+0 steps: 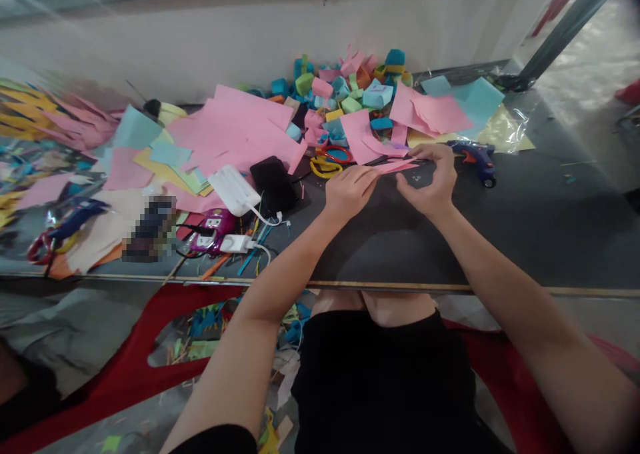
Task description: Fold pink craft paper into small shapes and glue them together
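My left hand (350, 193) is closed on a folded piece of pink paper (397, 165), whose pointed end sticks out to the right of the fingers. Curved around that end is my right hand (434, 179), its thumb apart from the fingers. Whether its fingertips touch the paper is hard to make out. Just behind the left hand lie scissors with yellow handles (325, 168) and a red-handled pair (336, 151). A blue glue gun (481, 162) rests right of my right hand. Cut pink sheets (357, 137) lie beyond both hands.
Small folded paper boxes (377, 94) are heaped by the wall. Large pink sheets (235, 131) spread leftward. A white power bank (234, 191), a black phone-like object (274, 184) and a purple power strip (214, 231) with cables sit left. Another person's leg shows lower left.
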Motion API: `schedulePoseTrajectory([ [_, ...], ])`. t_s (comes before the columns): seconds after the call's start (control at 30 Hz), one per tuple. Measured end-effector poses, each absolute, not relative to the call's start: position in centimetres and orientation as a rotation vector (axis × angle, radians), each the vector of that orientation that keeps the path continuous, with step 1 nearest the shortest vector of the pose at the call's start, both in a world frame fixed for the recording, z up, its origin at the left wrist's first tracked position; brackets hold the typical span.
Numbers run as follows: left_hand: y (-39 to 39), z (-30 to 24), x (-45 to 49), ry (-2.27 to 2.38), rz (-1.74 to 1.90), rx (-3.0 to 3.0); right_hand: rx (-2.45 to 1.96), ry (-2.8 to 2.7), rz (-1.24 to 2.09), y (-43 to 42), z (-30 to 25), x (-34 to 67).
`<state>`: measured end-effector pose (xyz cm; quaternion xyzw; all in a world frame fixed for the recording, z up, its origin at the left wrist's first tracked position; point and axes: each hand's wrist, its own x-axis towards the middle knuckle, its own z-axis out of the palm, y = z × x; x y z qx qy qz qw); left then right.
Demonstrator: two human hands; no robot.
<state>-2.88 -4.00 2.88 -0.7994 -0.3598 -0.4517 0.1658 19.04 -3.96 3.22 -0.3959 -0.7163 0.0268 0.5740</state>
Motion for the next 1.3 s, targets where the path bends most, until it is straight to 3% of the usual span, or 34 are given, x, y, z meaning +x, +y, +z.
schedulePoseTrajectory([
  [0.5,-4.6,3.1,-2.4,-0.917,-0.972,-2.440,-1.054,-2.005,-0.186,-4.0,2.6,17.5],
  [1.3,-4.3,2.8,-3.2,-0.869,-0.943,-2.568,-0.997,-2.060,-0.141,-4.0,3.0,17.6],
])
